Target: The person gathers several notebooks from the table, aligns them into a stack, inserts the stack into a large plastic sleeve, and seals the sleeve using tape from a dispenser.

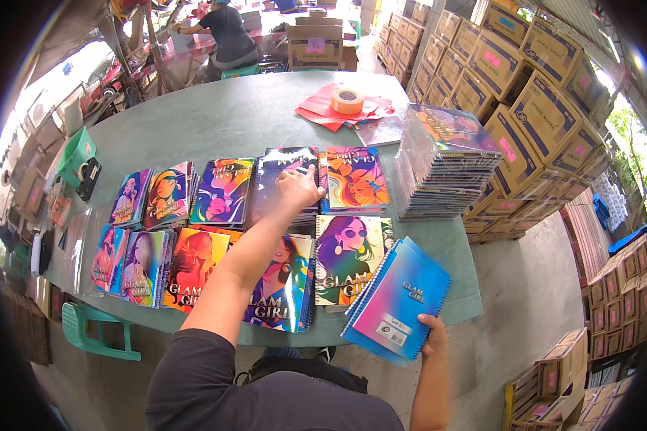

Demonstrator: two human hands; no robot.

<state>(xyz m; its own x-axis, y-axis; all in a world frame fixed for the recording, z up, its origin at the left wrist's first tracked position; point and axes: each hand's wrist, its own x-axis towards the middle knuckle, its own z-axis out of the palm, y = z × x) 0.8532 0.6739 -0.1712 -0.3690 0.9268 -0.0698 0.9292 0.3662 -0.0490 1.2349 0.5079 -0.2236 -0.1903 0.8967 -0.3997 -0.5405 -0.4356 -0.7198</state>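
My right hand (432,335) grips a few blue-and-pink spiral notebooks (402,302) by their lower right edge, slightly fanned, over the table's front right edge. Stretched out to the back row, my left hand (300,188) has its fingers apart over a pile of dark-covered notebooks (280,167); I cannot tell how firmly it touches the cover. To its right lies an orange-and-purple notebook pile (356,179), to its left a purple one (221,188). A notebook with a woman in sunglasses (346,251) tops a front-row pile, partly under the held ones. My left forearm hides part of the front row.
A tall notebook stack (446,169) stands on the green table (194,133) at right. Behind it are a tape roll (346,101) and red sheets (313,108). A green container (77,156) sits far left, a green stool (101,334) below. Cartons (525,133) rise at right; a person (226,36) sits beyond.
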